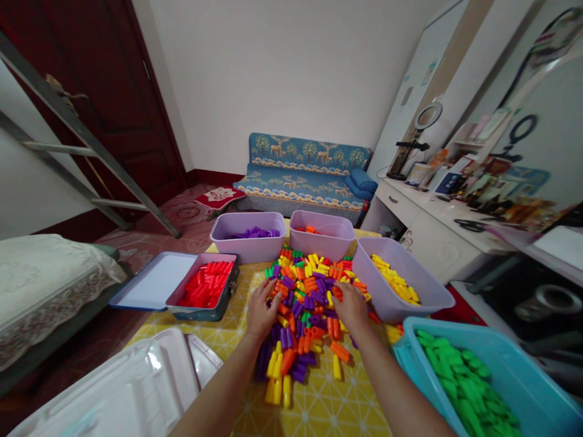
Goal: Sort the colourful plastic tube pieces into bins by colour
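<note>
A heap of small plastic tube-shaped pieces [314, 297] in purple, orange, yellow, green and red covers the middle of the table. My left hand [263, 308] rests at the heap's left side, its thumb and forefinger apart beside purple and orange pieces. On the right side, my right hand [350, 304] reaches in with thumb and forefinger apart, close to an orange piece [337, 292]. Its other fingers are partly hidden. Nearest to me, yellow pieces [274, 388] and purple pieces [299, 369] lie loose on the yellow patterned tablecloth [314, 416].
Around the heap stand a lilac bin [248, 247] of purple pieces, another lilac bin [321, 243] with a few orange ones, a third lilac bin [382, 297] of yellow, a blue tub [532, 370] of green, and a hinged box [200, 312] of red. White lids [136, 382] lie front left.
</note>
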Tool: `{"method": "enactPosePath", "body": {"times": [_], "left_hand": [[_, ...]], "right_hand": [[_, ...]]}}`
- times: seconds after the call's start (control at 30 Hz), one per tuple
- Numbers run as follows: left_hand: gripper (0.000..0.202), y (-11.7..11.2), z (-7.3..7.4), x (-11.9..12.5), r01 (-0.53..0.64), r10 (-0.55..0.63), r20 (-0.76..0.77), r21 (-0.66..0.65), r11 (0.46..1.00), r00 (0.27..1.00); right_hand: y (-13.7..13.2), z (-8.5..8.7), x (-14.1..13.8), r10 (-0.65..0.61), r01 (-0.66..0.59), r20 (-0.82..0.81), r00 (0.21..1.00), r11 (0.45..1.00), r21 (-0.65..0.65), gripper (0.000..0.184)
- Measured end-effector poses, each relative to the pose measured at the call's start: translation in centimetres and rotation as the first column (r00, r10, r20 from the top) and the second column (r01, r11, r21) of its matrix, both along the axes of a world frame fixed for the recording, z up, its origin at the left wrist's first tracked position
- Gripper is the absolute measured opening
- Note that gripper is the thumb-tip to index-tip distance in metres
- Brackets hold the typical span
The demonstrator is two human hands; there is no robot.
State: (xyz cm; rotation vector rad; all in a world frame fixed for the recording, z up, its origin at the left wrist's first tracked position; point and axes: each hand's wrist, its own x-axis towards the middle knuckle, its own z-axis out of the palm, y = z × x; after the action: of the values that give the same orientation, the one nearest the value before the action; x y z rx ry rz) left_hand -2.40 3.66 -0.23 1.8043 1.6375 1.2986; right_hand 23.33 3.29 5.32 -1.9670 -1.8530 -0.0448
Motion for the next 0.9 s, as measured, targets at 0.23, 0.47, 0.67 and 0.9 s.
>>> {"method": "enactPosePath", "body": {"times": [0.23,0.47,0.67,0.9], "left_hand": [[0.043,0.0,-0.1,0.0,-0.003,0.003,-0.002,0.005,1.0,1.0],[0.044,0.2,-0.4,-0.1,0.013,-0.013,-0.014,0.009,1.0,1.0],[0.042,0.0,-0.1,0.0,0.002,-0.002,-0.004,0.014,1.0,1.0],[0.042,0.0,-0.1,0.0,0.005,-0.005,-0.007,0.007,1.0,1.0]], "right_hand": [[-0.4,-1.1,0.3,-0.009,0.014,0.097,0.995,0.999,-0.051,0.054],[-0.9,-0.6,1.2,-0.046,0.058,0.11,0.993,0.992,-0.109,0.043],[-0.5,0.1,0.7,0.002,0.021,-0.414,0.91,0.998,0.051,0.023],[-0.4,2.9,-1.9,0.016,-0.123,-0.933,0.36,0.992,-0.03,0.045]]}}
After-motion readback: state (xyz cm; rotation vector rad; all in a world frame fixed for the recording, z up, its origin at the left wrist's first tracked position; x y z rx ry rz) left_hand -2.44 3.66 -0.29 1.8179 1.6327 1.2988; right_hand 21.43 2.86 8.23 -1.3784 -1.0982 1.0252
